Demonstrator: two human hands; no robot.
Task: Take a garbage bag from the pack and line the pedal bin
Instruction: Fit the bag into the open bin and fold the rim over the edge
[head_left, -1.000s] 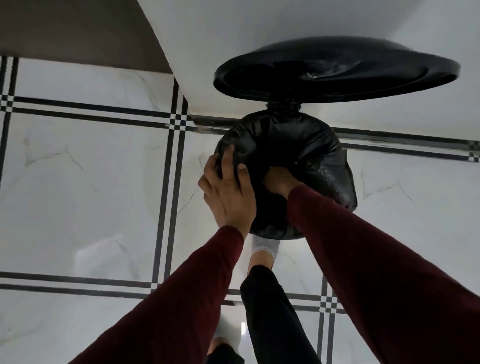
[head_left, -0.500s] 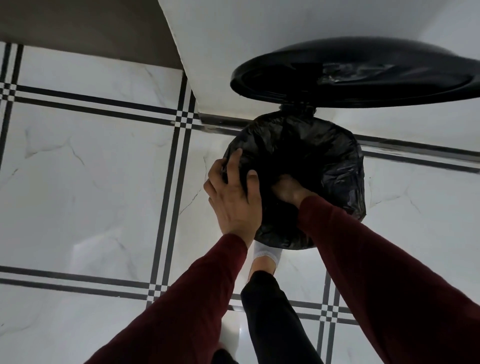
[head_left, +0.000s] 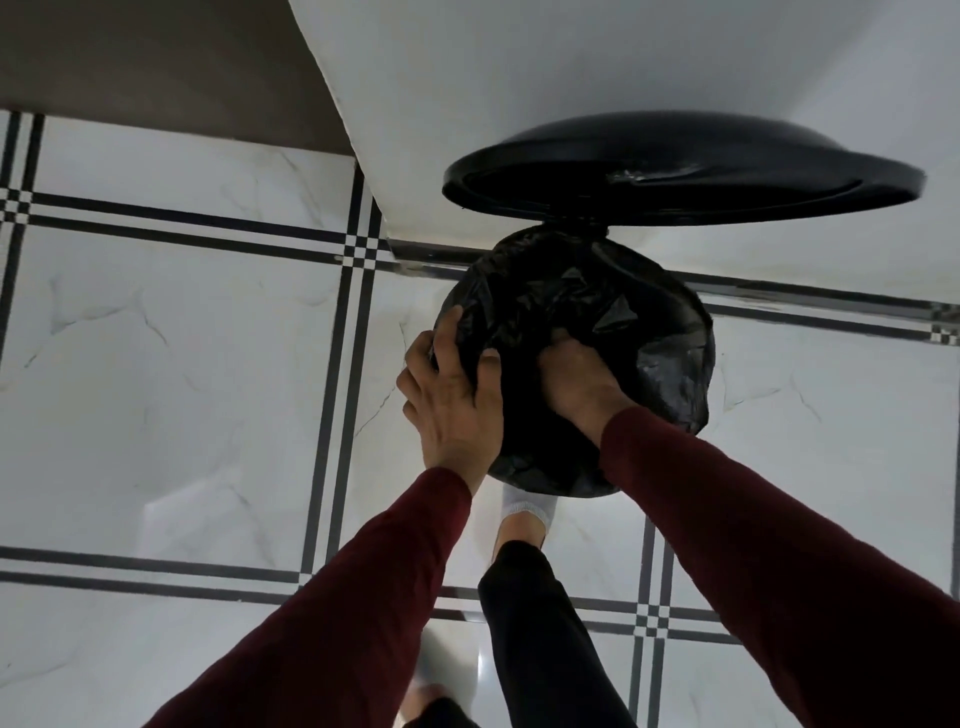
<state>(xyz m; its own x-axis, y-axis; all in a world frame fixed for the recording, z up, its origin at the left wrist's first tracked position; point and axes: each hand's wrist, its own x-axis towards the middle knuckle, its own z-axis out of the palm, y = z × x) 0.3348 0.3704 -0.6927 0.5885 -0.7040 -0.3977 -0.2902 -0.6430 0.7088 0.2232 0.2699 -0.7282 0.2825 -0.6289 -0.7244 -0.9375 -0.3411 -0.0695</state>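
The pedal bin stands on the floor against a white wall, its round black lid (head_left: 680, 171) tipped up and open. A crinkled black garbage bag (head_left: 623, 312) covers the bin's top and sides, so the bin body is hidden. My left hand (head_left: 452, 395) clasps the bag over the bin's near-left rim, fingers curled on the plastic. My right hand (head_left: 576, 379) presses down into the bag at the near middle, its fingers buried in the folds. My foot in a white sock (head_left: 527, 512) sits at the bin's base, partly hidden.
White marble floor tiles with black double-line borders (head_left: 332, 415) spread to the left and front. The white wall (head_left: 519, 104) rises behind the bin, with a grey-brown surface (head_left: 156, 67) at the upper left. My dark trouser leg (head_left: 540, 634) stands below the bin.
The view has shifted slightly, so bin and lid sit a bit further right. My right hand has pushed deeper into the bag; my left hand keeps its hold on the rim.
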